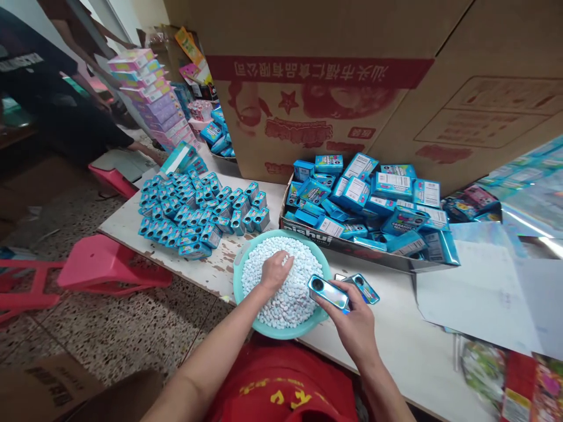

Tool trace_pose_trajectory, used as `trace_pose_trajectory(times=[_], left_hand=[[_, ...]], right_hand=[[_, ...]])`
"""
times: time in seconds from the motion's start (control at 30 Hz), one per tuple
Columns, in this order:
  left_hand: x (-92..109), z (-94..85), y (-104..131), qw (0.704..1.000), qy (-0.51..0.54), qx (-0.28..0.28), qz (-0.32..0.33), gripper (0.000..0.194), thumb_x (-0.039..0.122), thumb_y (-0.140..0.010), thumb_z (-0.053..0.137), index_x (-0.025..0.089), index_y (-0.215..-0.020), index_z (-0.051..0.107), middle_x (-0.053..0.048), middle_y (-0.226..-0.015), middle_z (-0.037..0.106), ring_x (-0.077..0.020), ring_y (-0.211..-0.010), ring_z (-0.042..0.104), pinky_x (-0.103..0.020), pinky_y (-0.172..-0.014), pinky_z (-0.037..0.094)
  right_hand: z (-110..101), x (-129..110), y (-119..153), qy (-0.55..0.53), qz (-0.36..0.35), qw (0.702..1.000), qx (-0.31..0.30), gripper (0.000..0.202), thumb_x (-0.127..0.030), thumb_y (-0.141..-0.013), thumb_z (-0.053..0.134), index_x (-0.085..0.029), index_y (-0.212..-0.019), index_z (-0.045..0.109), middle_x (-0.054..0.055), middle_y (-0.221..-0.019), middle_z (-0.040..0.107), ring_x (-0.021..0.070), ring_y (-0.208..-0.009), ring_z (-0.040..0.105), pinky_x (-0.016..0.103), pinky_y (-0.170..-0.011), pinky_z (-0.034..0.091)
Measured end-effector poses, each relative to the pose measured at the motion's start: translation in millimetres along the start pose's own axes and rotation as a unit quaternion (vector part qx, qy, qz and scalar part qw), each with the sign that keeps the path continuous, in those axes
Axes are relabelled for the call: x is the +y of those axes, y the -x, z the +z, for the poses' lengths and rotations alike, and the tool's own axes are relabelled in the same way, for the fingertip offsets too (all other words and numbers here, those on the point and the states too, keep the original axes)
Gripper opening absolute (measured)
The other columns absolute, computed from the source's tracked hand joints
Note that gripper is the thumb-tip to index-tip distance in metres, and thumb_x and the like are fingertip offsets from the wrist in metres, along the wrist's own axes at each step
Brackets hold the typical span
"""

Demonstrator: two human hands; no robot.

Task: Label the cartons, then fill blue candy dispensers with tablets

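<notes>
My right hand [354, 322] is clamped on one box [334, 295], hole [317, 284] up, lower centre; my left hand [275, 272] dips into candy [281, 310] in one bowl [284, 334], grip undetermined. I judge the step as scooping, the next move calling for a sure pinch above the hole. Outward: one carton [352, 247] of boxes [394, 183] right of centre, standing boxes [237, 223] left, both beyond sure count.

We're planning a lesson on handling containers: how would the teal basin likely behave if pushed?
The teal basin would probably feel heavy, since white pieces fill much of it. Being wide and low, it would likely slide rather than tip. Some loose pieces might roll or spill if it were jolted, as they look small and rounded.
</notes>
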State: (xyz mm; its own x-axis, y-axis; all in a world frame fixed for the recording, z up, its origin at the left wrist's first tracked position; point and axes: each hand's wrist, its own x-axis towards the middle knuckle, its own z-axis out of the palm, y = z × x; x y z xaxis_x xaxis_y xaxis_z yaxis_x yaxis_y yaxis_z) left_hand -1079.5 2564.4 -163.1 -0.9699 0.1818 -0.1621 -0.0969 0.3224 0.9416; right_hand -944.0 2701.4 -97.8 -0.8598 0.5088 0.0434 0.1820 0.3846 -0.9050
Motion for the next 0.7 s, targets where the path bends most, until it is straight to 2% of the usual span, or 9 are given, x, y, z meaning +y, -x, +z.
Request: trace_pose_trajectory(times=[0.07,0.13,0.2,0.3,0.4,0.47,0.57,0.63,0.7], left_hand=[[3.0,-2.7,-2.0,0.998,0.046,0.005,-0.032,0.021,0.040,-0.072,0.060,0.020,-0.066,0.055,0.000,-0.064,0.055,-0.0145,-0.065,0.054,-0.023,-0.060,0.042],[7.8,-5.4,-2.6,0.993,0.096,0.002,-0.066,0.029,0.047,-0.075,0.054,0.018,-0.071,0.054,0.001,-0.061,0.055,-0.0111,-0.051,0.050,-0.019,-0.044,0.034],[13.1,-6.9,-3.1,0.981,0.166,-0.016,-0.096,0.033,0.050,-0.076,0.051,0.017,-0.079,0.056,-0.001,-0.065,0.059,-0.0098,-0.046,0.051,-0.017,-0.038,0.027],[19.8,-5.2,-5.8,0.928,0.326,-0.048,-0.175,0.039,0.051,-0.073,0.056,0.014,-0.087,0.057,-0.004,-0.072,0.063,-0.0101,-0.049,0.056,-0.016,-0.036,0.029],[23.9,-2.8,-9.3,0.877,0.401,-0.017,-0.264,0.034,0.047,-0.071,0.062,0.014,-0.076,0.056,-0.001,-0.061,0.059,-0.0081,-0.043,0.053,-0.015,-0.035,0.029],[25.8,-4.1,-10.4,0.864,0.420,-0.010,-0.276,0.030,0.042,-0.071,0.064,0.015,-0.070,0.052,0.001,-0.055,0.055,-0.0072,-0.041,0.051,-0.013,-0.033,0.026],[26.5,-7.9,-11.6,0.844,0.476,-0.051,-0.243,0.028,0.043,-0.073,0.060,0.015,-0.074,0.055,-0.003,-0.064,0.061,-0.0109,-0.049,0.057,-0.015,-0.034,0.030],[24.6,-7.4,-13.4,0.836,0.479,-0.066,-0.261,0.031,0.045,-0.075,0.057,0.014,-0.077,0.057,-0.007,-0.072,0.064,-0.0141,-0.056,0.061,-0.018,-0.037,0.037],[22.5,-4.1,-15.3,0.839,0.454,-0.063,-0.293,0.029,0.043,-0.073,0.058,0.014,-0.075,0.056,-0.008,-0.071,0.063,-0.0136,-0.054,0.060,-0.018,-0.037,0.037]], right_hand=[[0.7,-2.3,-1.7,-0.002,-0.007,1.000,0.000,0.035,-0.045,-0.068,0.071,-0.022,-0.093,0.065,0.005,-0.090,0.064,0.0225,-0.083,0.060,0.035,-0.073,0.049],[2.3,-2.6,-2.7,-0.003,-0.008,1.000,-0.003,0.034,-0.044,-0.068,0.071,-0.022,-0.093,0.065,0.005,-0.089,0.064,0.0223,-0.082,0.060,0.035,-0.073,0.048],[4.1,-1.2,-2.8,-0.005,-0.007,1.000,-0.007,0.034,-0.044,-0.068,0.071,-0.021,-0.093,0.065,0.005,-0.089,0.064,0.0224,-0.083,0.060,0.035,-0.073,0.048],[5.4,1.9,-1.9,-0.011,0.001,1.000,-0.014,0.034,-0.043,-0.068,0.072,-0.021,-0.094,0.065,0.006,-0.092,0.064,0.0225,-0.084,0.060,0.036,-0.076,0.048],[4.0,1.8,-1.3,-0.018,0.011,1.000,-0.019,0.035,-0.043,-0.068,0.072,-0.021,-0.094,0.065,0.006,-0.091,0.064,0.0226,-0.083,0.060,0.036,-0.075,0.048],[1.7,-0.3,-1.6,-0.020,0.014,1.000,-0.020,0.035,-0.044,-0.068,0.071,-0.021,-0.094,0.065,0.005,-0.091,0.064,0.0222,-0.082,0.060,0.035,-0.073,0.048],[-1.6,-3.2,-2.6,-0.017,0.008,1.000,-0.009,0.035,-0.044,-0.068,0.072,-0.022,-0.094,0.065,0.005,-0.092,0.064,0.0219,-0.083,0.059,0.034,-0.073,0.048],[-2.7,-2.8,-3.2,-0.016,0.004,1.000,-0.001,0.034,-0.043,-0.068,0.072,-0.022,-0.093,0.065,0.005,-0.091,0.063,0.0218,-0.083,0.059,0.034,-0.073,0.048],[-2.7,-0.8,-3.5,-0.016,0.004,1.000,-0.003,0.033,-0.043,-0.068,0.072,-0.022,-0.093,0.064,0.005,-0.091,0.063,0.0217,-0.083,0.059,0.034,-0.074,0.048]])
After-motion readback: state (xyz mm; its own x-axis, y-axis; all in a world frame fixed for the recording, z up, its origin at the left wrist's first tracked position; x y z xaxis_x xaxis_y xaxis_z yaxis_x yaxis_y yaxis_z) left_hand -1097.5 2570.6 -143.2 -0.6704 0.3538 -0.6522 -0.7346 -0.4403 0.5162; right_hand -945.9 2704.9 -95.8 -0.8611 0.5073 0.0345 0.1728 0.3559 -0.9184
